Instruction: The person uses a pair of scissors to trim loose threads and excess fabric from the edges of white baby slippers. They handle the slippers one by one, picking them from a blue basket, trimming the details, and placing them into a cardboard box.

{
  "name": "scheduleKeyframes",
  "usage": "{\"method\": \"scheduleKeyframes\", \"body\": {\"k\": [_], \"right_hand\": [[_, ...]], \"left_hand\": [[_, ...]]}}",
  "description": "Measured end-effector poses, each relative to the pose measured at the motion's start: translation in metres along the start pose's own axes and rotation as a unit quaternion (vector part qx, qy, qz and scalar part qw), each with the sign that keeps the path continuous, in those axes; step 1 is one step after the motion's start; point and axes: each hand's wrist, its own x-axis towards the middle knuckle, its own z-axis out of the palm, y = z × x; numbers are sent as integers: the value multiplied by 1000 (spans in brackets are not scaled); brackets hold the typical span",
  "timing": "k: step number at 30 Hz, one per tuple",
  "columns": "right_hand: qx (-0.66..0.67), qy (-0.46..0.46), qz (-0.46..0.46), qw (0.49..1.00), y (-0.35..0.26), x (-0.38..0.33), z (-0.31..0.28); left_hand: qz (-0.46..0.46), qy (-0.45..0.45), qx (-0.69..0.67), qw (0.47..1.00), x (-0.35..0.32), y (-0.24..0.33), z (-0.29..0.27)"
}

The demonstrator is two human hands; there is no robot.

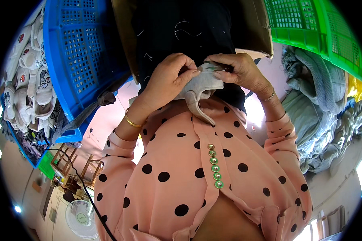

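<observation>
We have the pale fabric piece (207, 83) held up between both hands, above the black cloth (185, 42) over the lap, with its curved strip (198, 108) hanging down in front of the dotted shirt (161, 168). Our left hand (172, 76) has a pinching grip on the edge; our right hand (240, 68) has its grip round small snips (214, 66), thumb close by the fabric.

The step in hand looks like close trimming at that edge. To do it well, we should draw the cloth taut with the left fingers, lay the blades flat along the edge, and nip with the tips alone, clear of the left thumb. The fingers crowd the blades, so we can't tell whether a thread lies between them.

No table shows under the work; the lap serves instead, dotted with loose white threads (187, 33). Beyond it stands an open cardboard box (262, 28). A blue crate (54, 76) and heaped pale slippers (32, 74) are on our left; a green crate (301, 47) and piled grey cloth (309, 110) are on our right. Wooden stools (62, 161) and a white fan (81, 218) stand farther off.
</observation>
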Motion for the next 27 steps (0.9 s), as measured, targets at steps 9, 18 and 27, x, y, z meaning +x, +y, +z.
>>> {"method": "scheduleKeyframes", "body": {"k": [9, 18, 27], "right_hand": [[-40, 20, -40, 998, 4, -1, 2], [-51, -13, -29, 998, -2, -1, -1], [-60, -8, -35, 998, 0, -3, 0]], "left_hand": [[-90, 7, -152, 984, -1, 11, 7], [-154, -54, -226, 960, -4, 13, -19], [-78, -114, 47, 989, -6, 22, -43]]}}
